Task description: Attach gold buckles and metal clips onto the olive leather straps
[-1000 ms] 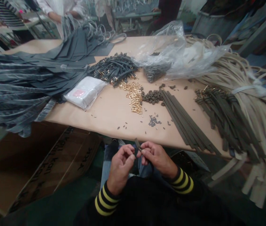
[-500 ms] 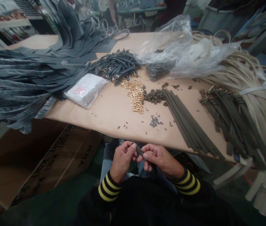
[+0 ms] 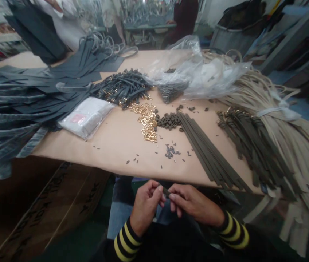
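Observation:
Over my lap, just off the table's front edge, both hands hold a short visible piece of dark olive strap (image 3: 165, 191). My left hand (image 3: 147, 203) pinches one end between thumb and fingers. The other end is gripped by my right hand (image 3: 191, 203), its thumb lying on top. My fingers hide the rest of the strap. On the table ahead lie small dark metal clips (image 3: 172, 151), gold-coloured rectangular buckles (image 3: 149, 125) and a heap of olive loops (image 3: 168, 120). A row of flat olive straps (image 3: 209, 149) slants toward the front edge on the right.
Dark straps with buckles (image 3: 124, 85) are heaped behind a plastic-wrapped packet (image 3: 86, 116). Blue-grey strips (image 3: 20, 94) cover the left side. Clear plastic bags (image 3: 198, 72), finished olive straps (image 3: 255, 142) and beige strips (image 3: 285, 116) fill the right. A cardboard box (image 3: 69, 203) stands below left.
The view has shifted, so the table's contents sit lower and farther left. Both hands still hold the strap close together. At the back left, a dark stack of pieces has moved left and now stands up.

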The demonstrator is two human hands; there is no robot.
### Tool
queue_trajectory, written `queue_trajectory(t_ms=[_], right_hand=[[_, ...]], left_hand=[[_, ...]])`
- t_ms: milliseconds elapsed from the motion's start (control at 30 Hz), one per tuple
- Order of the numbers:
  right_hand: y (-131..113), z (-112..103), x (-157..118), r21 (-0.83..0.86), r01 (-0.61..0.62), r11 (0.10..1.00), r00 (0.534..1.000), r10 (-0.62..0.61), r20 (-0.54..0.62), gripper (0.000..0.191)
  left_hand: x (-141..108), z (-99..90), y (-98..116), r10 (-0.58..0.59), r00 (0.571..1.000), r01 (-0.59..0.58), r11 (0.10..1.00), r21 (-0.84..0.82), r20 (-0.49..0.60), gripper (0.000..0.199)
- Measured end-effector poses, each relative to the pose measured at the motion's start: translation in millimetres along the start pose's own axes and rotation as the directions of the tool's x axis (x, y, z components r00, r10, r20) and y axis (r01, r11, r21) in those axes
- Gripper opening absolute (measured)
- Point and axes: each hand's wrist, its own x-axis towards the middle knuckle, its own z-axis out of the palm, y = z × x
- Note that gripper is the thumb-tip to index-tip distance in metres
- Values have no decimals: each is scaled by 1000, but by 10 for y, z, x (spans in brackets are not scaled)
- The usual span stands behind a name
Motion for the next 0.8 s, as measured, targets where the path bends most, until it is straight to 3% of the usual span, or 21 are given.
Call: queue_trajectory(t_ms=[100, 200, 267, 367, 433, 533, 600, 667, 733, 800], right_hand=[[16, 44, 183, 88, 20, 996, 997, -14, -75, 25], [25, -79, 250, 170, 38, 985, 991, -16, -130, 27], [36, -213, 269, 202, 71, 977, 980, -30, -197, 30], [56, -387, 322, 208, 109, 972, 934, -28, -356, 31], [61, -451, 372, 205, 117, 972, 893, -13, -450, 31], [61, -475, 433, 206, 109, 972, 858, 12, -514, 32], [70, -469, 454, 214, 101, 972, 856, 25, -516, 32], [89, -464, 461, 227, 97, 969, 860, 33, -509, 33], [104, -468, 463, 246, 90, 965, 869, 45, -493, 35], [98, -482, 462, 260, 85, 962, 876, 52, -480, 37]], left_hand=[[49, 9, 93, 77, 996, -82, 979, 187, 32, 20], [210, -70, 275, 236, 968, -251, 863, 438, 90, 20], [404, -138, 417, 378, 918, -375, 722, 582, 122, 17], [791, -182, 606, 571, 804, -500, 500, 707, 165, 14], [1068, -125, 705, 621, 746, -545, 362, 756, 240, 16], [1435, 95, 813, 598, 698, -566, 124, 815, 393, 16], [1620, 273, 861, 544, 693, -549, -28, 836, 473, 14], [1751, 414, 895, 458, 728, -515, -126, 848, 510, 15], [1827, 492, 920, 376, 774, -490, -155, 858, 510, 16], [1854, 511, 939, 317, 809, -487, -109, 867, 495, 18]])
